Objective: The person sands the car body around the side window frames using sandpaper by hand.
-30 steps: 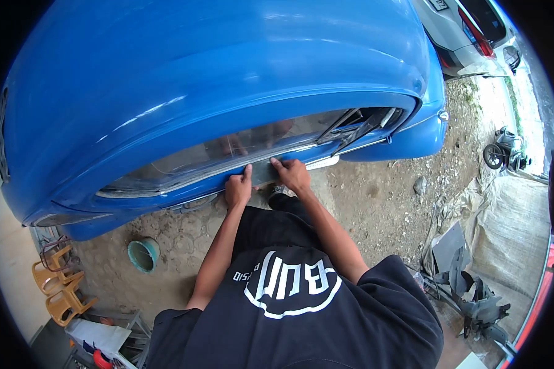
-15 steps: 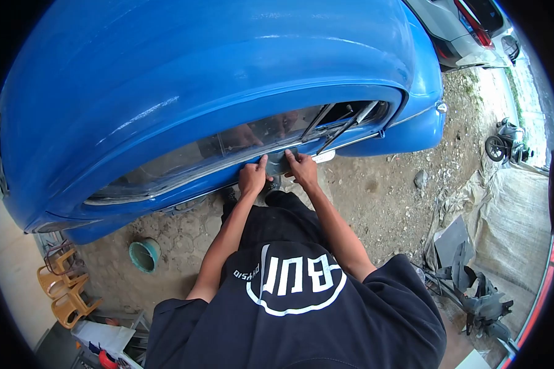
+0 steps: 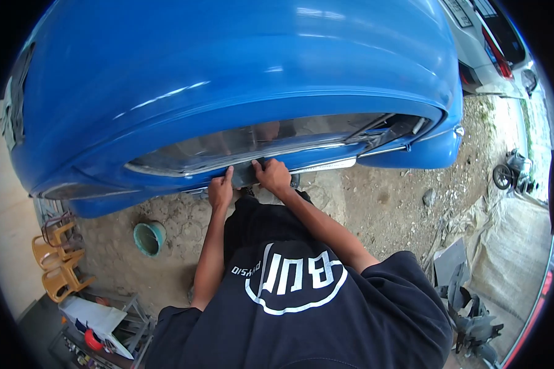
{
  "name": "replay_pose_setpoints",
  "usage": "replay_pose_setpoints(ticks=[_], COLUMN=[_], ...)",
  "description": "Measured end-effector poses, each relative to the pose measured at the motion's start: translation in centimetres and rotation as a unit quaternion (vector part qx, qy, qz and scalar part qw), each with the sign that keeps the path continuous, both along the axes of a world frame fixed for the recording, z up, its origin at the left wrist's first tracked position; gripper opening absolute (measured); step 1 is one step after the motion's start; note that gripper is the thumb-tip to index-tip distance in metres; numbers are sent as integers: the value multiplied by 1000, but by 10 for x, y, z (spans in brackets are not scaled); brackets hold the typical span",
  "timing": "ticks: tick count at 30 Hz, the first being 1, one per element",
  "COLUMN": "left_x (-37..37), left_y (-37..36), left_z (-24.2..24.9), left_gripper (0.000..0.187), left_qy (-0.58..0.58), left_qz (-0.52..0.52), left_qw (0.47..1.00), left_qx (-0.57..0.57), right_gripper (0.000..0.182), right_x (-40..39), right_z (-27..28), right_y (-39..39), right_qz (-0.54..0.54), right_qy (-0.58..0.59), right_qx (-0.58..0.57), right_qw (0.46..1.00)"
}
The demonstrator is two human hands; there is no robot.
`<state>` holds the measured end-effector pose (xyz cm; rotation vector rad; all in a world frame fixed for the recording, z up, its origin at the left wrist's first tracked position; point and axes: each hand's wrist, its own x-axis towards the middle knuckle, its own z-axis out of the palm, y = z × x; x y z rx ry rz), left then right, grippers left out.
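A small dark grey sheet [image 3: 245,174] lies against the side of the blue car [image 3: 258,61], just below the side window [image 3: 228,144]. My left hand [image 3: 220,189] pinches its left edge, with the index finger stretched up along it. At the sheet's right edge is my right hand [image 3: 273,175], its fingertips pressed on the upper corner. The sheet's lower part and the undersides of my fingers are hard to make out.
A green bucket [image 3: 149,238] stands on the dirt ground at the left, near orange chairs [image 3: 61,277] and a cluttered table [image 3: 98,317]. To the right are a motorcycle [image 3: 512,172], a tarp [image 3: 505,246] and dark scrap parts [image 3: 471,313]. A white car [image 3: 480,49] is parked behind.
Both hands and the grey sheet have shifted left along the car's side below the window. The camera view has moved too, so the car and ground appear displaced.
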<state>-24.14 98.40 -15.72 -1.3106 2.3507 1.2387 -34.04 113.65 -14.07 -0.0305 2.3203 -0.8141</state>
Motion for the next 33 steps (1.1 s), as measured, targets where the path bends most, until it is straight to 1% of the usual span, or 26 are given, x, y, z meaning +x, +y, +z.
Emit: replay_pose_setpoints(ticks=[1, 2, 3, 4, 6, 7, 8, 9, 12, 13, 14, 15, 16, 17, 19, 20, 23, 24, 25, 27, 29, 30, 31, 32, 33], left_x=[7, 15, 24, 31, 44, 48, 51, 52, 54, 52, 51, 54, 54, 53, 49, 45, 29, 24, 19, 3, -12, -16, -18, -21, -23], left_y=[-14, -27, -42, -52, -71, -74, -78, -82, -86, -83, -82, -84, -85, -86, -75, -65, -29, -13, 3, 37, 71, 84, 96, 107, 111], left_z=[7, 11, 0, 4, 13, 19, 23, 27, 37, 37, 33, 29, 27, 26, 25, 25, 4, -5, -15, -19, -19, -20, -22, -25, -28], left_gripper=[69, 69, 68, 67, 65, 61, 61, 60, 60, 60, 60, 60, 60, 63, 65, 67, 71, 72, 73, 74, 75, 75, 75, 76, 74], left_qy=[-15, -29, -58, -59, -60, -36, -44, -53, -56, -52, -47, -45, -42, -58, -63, -64, -120, -107, -95, -81, -85, -69, -52, -33, -44], left_qz=[2, 4, 30, 41, 60, 68, 62, 57, 37, 28, 25, 22, 21, 28, 2, -10, -72, -81, -90, -108, -125, -121, -115, -107, -114], left_qw=[1000, 999, 997, 996, 992, 988, 986, 983, 974, 970, 972, 974, 975, 989, 990, 990, 990, 991, 991, 990, 986, 988, 990, 992, 989], left_qx=[-9, -18, -37, -57, -95, -135, -151, -166, -218, -235, -228, -221, -215, -130, -128, -126, -19, 0, 20, 50, 73, 68, 63, 58, 84], right_gripper=[60, 60, 60, 59, 59, 59, 58, 59, 59, 59, 58, 58, 59, 59, 60, 60, 64, 66, 66, 67, 66, 66, 68, 69, 69], right_x=[7, 16, 26, 35, 49, 56, 57, 56, 63, 59, 56, 55, 53, 52, 45, 39, 20, 13, 6, -11, -21, -25, -32, -43, -53], right_z=[1, -5, -11, -12, -14, -15, 2, 20, 15, 19, 23, 27, 24, 20, 13, 10, 2, 0, 5, 20, 12, 4, -24, -25, -25], right_y=[-15, -31, -47, -64, -94, -107, -117, -123, -139, -136, -133, -127, -119, -111, -92, -75, -21, -3, 15, 51, 89, 110, 136, 159, 182], right_qz=[6, 20, 33, 45, 56, 65, 74, 63, 79, 78, 78, 78, 75, 72, 66, 64, 50, 44, 37, 20, -25, -47, -73, -113, -152], right_qy=[-13, 14, 41, 69, 45, 39, 33, -43, -13, -33, -53, -76, -52, -28, 0, 4, 23, 30, 11, -24, -9, -3, 13, 9, 5], right_qx=[-9, 5, 19, 33, 25, 22, 19, -5, 9, -4, -16, -29, -12, 3, 25, 34, 75, 91, 85, 77, 51, 39, 47, 25, 2], right_qw=[1000, 1000, 998, 996, 997, 997, 997, 997, 997, 996, 995, 994, 996, 997, 998, 997, 996, 994, 996, 997, 998, 998, 996, 993, 988])
